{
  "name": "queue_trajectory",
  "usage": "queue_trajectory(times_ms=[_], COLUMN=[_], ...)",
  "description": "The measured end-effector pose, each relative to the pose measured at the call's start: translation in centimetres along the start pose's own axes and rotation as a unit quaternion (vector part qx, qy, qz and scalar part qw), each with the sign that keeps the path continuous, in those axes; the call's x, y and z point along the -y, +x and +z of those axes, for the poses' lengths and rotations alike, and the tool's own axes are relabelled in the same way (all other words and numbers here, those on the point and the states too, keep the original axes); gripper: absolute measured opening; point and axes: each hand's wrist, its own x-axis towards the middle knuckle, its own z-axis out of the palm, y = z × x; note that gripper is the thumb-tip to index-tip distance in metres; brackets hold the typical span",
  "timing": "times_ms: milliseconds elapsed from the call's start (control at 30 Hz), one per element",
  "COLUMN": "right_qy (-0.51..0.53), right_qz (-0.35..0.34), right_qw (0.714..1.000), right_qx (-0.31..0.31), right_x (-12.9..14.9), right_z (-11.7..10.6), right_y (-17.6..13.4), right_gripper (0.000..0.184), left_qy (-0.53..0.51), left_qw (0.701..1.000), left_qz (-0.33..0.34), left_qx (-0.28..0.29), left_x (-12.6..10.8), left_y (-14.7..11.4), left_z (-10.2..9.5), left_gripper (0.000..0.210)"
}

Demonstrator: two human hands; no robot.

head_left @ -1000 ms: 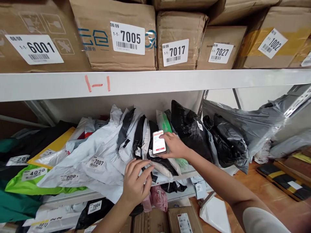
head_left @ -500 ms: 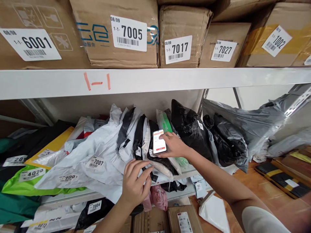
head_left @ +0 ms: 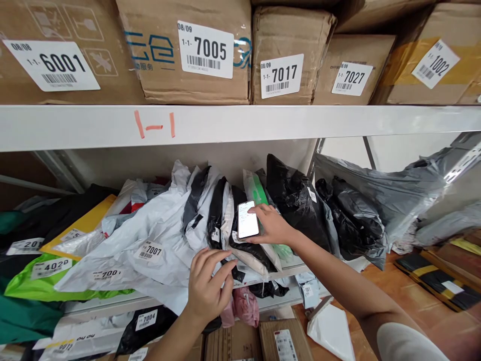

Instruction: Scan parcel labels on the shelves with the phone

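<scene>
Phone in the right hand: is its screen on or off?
On. The phone, held by the right hand against the upright mailer bags, shows a bright white lit screen; its text is too small to read.

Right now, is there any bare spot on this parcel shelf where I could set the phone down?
Hardly. The middle shelf is packed: white bags left of your left hand, black bags right of the right hand holding the phone. The only bare patch is the shelf's front lip below the right wrist. The wooden floor at right, between grey bags and flat packages, is open.
</scene>
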Motion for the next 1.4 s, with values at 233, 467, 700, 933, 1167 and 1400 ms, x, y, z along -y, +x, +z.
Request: queue_trajectory(times_ms=[233, 467, 700, 933, 1167, 1400], right_qy=[0.011, 0.028, 0.014, 0.021, 0.02, 0.032], right_qz=[0.012, 0.049, 0.059, 0.058, 0.062, 0.063], right_qw=[0.999, 0.994, 0.993, 0.994, 0.994, 0.993], right_qx=[0.031, 0.088, 0.1, 0.087, 0.092, 0.093], right_x=[-0.4, -1.5, -1.7, -1.8, -1.8, -2.0], right_z=[-0.1, 0.1, 0.6, 0.8, 0.7, 0.7], right_y=[1.1, 3.5, 3.7, 3.6, 3.6, 3.7], right_gripper=[0.098, 0.099, 0.099, 0.099, 0.1, 0.106], left_qy=[-0.007, -0.021, -0.017, -0.014, -0.02, -0.02], left_qw=[1.0, 1.0, 1.0, 1.0, 1.0, 1.0], left_qz=[-0.002, 0.0, -0.009, -0.01, -0.01, -0.012], left_qx=[0.0, 0.0, -0.004, 0.001, -0.003, -0.003], left_x=[-0.1, -0.4, -0.4, -0.3, -0.4, -0.4], left_y=[0.0, -0.7, -1.3, -1.3, -1.1, -1.3], left_z=[0.2, 0.2, -0.5, -0.4, -0.2, -0.3], left_gripper=[0.033, 0.035, 0.033, 0.034, 0.033, 0.034])
